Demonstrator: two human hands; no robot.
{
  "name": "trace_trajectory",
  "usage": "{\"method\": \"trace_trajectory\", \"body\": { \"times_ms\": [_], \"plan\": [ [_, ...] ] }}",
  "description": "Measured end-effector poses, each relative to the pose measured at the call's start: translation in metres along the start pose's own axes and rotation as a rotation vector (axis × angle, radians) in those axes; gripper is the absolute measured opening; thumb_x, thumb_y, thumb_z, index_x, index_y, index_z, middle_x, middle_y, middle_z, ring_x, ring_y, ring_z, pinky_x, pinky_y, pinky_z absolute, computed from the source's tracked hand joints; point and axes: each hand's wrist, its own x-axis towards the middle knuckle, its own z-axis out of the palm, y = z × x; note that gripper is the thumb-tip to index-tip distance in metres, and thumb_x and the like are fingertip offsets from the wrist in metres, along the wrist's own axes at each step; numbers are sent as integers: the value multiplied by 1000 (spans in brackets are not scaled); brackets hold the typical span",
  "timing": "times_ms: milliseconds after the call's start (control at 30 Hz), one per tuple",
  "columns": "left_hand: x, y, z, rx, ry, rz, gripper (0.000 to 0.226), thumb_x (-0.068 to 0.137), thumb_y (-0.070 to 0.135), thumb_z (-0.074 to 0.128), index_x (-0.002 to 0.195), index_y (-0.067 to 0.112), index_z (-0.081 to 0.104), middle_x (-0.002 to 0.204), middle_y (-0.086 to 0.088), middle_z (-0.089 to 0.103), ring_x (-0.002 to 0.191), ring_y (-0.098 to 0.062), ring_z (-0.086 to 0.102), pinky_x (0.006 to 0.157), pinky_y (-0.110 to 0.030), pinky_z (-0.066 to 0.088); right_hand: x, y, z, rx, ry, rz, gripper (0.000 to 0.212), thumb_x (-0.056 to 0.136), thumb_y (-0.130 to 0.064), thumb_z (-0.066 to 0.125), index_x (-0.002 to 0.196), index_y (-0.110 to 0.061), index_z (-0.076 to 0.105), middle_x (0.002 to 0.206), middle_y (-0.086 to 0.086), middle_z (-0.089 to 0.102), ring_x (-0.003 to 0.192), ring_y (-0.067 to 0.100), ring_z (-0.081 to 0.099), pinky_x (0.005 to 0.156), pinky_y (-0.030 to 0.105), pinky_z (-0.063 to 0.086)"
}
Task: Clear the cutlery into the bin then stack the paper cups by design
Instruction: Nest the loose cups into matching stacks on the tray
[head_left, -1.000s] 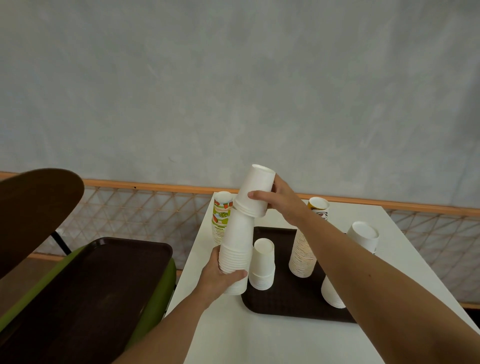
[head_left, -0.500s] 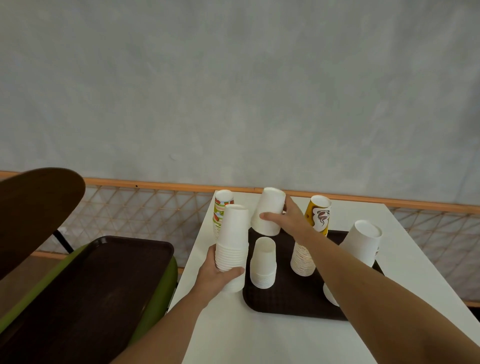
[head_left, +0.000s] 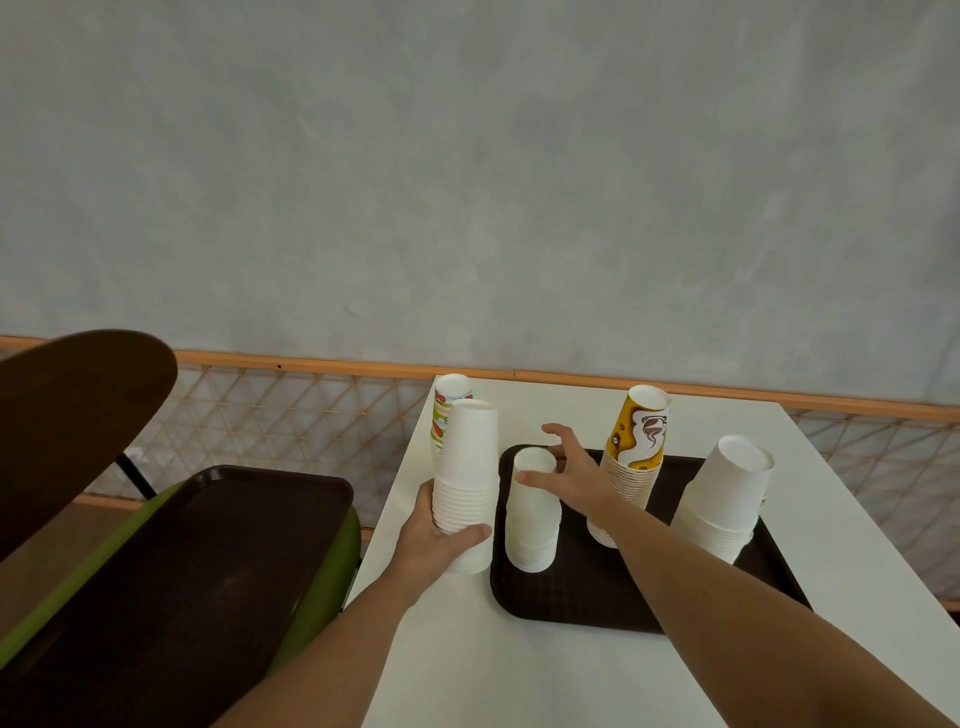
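Note:
My left hand (head_left: 439, 543) grips a tall stack of plain white cups (head_left: 467, 457), upside down, standing on the white table (head_left: 519, 675) just left of the brown tray (head_left: 582, 603). My right hand (head_left: 574, 475) rests on a white cup (head_left: 535, 486) that sits on top of a shorter white stack (head_left: 532, 545) on the tray; its thumb lies across the front and its fingers are behind. A yellow-brown patterned stack (head_left: 636, 447) and a leaning white stack (head_left: 727, 493) also stand on the tray. A striped colourful stack (head_left: 448, 402) is behind the tall one.
A green bin (head_left: 311, 597) stands left of the table with a dark brown tray (head_left: 182, 571) lying on top. A dark rounded lid (head_left: 67, 415) is raised at the far left. An orange rail with mesh (head_left: 311, 415) runs behind, below a grey wall.
My right hand lifted one white cup off the tall stack, carried it right and down, and set it on the short white stack on the tray. My left hand kept holding the tall stack.

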Motion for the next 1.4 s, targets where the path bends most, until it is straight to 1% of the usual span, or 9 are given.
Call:
{"method": "trace_trajectory", "body": {
  "times_ms": [167,300,433,667,767,900,1033,1167,1400],
  "plan": [
    [0,4,2,2,-4,4,89,48,44,79,125,36,35,118,6,56,110,-20,54,92,-37,48,4,-20,-7,66,14,-60,62,86,-31,66,137,-24,33,130,7,48,114,19,48,90,28,41],
    [2,8,6,9,-8,13,93,53,41,81,132,31,34,122,3,55,113,-21,53,97,-40,47,6,-40,-10,236,-39,-105,39,94,-24,54,131,-22,42,119,3,54,118,23,51,93,28,41],
    [3,13,11,9,-11,26,90,57,37,81,133,32,33,122,5,55,114,-21,53,98,-41,47,2,-54,-8,253,-183,-102,58,88,-43,58,138,-25,36,125,3,54,117,21,53,100,36,44],
    [1,17,14,14,-26,53,83,67,28,82,134,33,32,123,4,55,114,-21,53,99,-44,47,-1,-55,1,190,-280,-90,74,75,-35,76,137,-26,36,128,-1,53,116,17,54,91,33,51],
    [0,19,15,33,-38,66,83,69,26,81,135,31,31,124,3,54,114,-20,52,99,-44,47,-3,-54,5,197,-317,-92,67,75,-30,77,131,-27,42,123,-5,58,113,15,56,85,30,52],
    [-3,19,14,28,-46,63,88,63,33,81,135,32,31,124,3,55,114,-20,53,98,-43,48,-3,-55,6,211,-290,-105,63,74,-25,78,128,-26,46,121,-5,61,111,15,58,89,32,51],
    [-3,18,13,17,-48,57,84,69,27,81,136,32,31,124,3,55,114,-20,53,97,-41,48,-4,-56,5,212,-269,-124,60,73,-24,79,125,-27,49,120,-5,61,111,15,58,92,33,50],
    [-4,19,12,21,-52,58,85,67,29,82,135,31,32,124,2,55,114,-20,53,99,-42,47,-3,-62,0,229,-225,-147,54,74,-23,78,119,-31,48,114,-8,62,108,13,58,84,28,51],
    [-8,16,11,56,-53,52,83,70,25,80,137,29,30,125,2,53,114,-21,52,100,-41,46,0,-76,-16,275,-146,-180,49,76,-22,76,115,-30,48,115,-2,61,108,18,58,86,34,53]
  ]
}}
